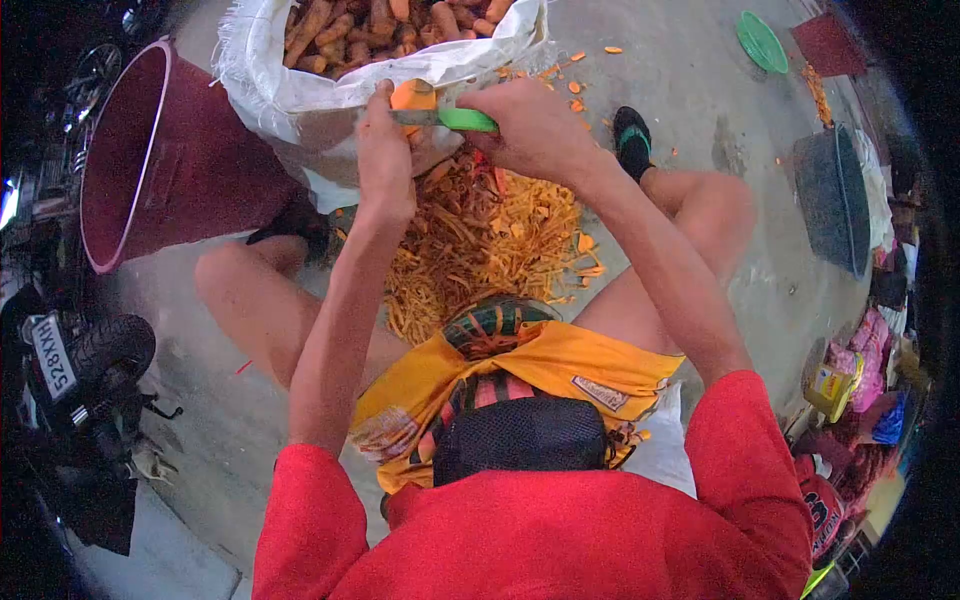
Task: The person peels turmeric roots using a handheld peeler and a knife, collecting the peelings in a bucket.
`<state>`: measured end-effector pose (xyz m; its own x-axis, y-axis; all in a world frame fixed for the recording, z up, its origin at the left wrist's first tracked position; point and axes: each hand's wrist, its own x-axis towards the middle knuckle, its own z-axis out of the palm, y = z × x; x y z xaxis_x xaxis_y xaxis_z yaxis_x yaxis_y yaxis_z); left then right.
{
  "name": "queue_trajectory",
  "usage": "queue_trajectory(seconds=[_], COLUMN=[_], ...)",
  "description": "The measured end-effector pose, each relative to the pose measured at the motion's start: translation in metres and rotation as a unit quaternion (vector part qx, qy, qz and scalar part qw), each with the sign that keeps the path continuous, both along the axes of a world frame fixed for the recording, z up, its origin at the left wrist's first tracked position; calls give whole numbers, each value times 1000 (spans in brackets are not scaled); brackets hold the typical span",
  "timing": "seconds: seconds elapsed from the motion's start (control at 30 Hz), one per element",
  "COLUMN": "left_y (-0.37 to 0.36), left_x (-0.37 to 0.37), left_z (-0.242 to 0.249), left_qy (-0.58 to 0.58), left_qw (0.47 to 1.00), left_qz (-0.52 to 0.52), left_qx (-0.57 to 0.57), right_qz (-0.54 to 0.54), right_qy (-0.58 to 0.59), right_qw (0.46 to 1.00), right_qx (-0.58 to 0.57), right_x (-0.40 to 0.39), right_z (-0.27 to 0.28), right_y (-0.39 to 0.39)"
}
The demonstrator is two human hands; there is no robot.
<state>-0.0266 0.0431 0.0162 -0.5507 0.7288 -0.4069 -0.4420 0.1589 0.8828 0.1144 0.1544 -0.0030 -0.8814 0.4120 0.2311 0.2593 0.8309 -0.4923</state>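
My left hand (pixel 385 150) is closed on an orange carrot (pixel 413 95) in front of the white sack's rim. In my right hand (pixel 525 125) is a knife with a green handle (pixel 467 120), its blade lying across the carrot. The white sack (pixel 290 115) stands open beyond my hands and holds several brown, unpeeled carrots (pixel 370 35). Below my hands, between my legs, a heap of orange peelings (pixel 480 240) lies on the floor. My fingers hide part of the carrot.
A large dark red tub (pixel 190 160) lies tilted at the left, above a motorcycle wheel (pixel 115 350). At the right are a green plate (pixel 762 42), a grey basin (pixel 832 200) and a yellow container (pixel 830 385). Carrot pieces are scattered on the floor.
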Motion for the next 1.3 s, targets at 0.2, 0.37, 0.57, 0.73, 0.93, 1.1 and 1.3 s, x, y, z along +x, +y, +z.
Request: queue_trajectory(seconds=[0.2, 0.37, 0.57, 0.73, 0.93, 1.1, 1.3], left_y=[12, 25, 11, 10, -24, -56, 8], left_x=[-16, -23, -22, -26, -75, -249, -252], left_z=[-19, -46, -30, -36, 18, 78, 54], left_qy=[1, 28, 5, -28, -13, -300, 18], left_qw=[1000, 998, 991, 989, 984, 829, 971], left_qz=[25, 53, 96, 16, -16, 27, -45], left_qx=[18, 34, 89, 146, 178, 472, 236], right_qz=[-63, -106, -181, -176, -185, -184, -216], right_qy=[-23, -44, -143, -92, -56, -80, -15], right_qw=[998, 993, 973, 980, 978, 977, 975], right_qx=[9, 42, 8, 13, -76, -68, -39], right_x=[-7, -6, 33, 34, 36, 49, 61], right_z=[-15, -52, -33, -28, 4, 22, 46], right_y=[3, 31, 89, 62, 58, 67, 85])
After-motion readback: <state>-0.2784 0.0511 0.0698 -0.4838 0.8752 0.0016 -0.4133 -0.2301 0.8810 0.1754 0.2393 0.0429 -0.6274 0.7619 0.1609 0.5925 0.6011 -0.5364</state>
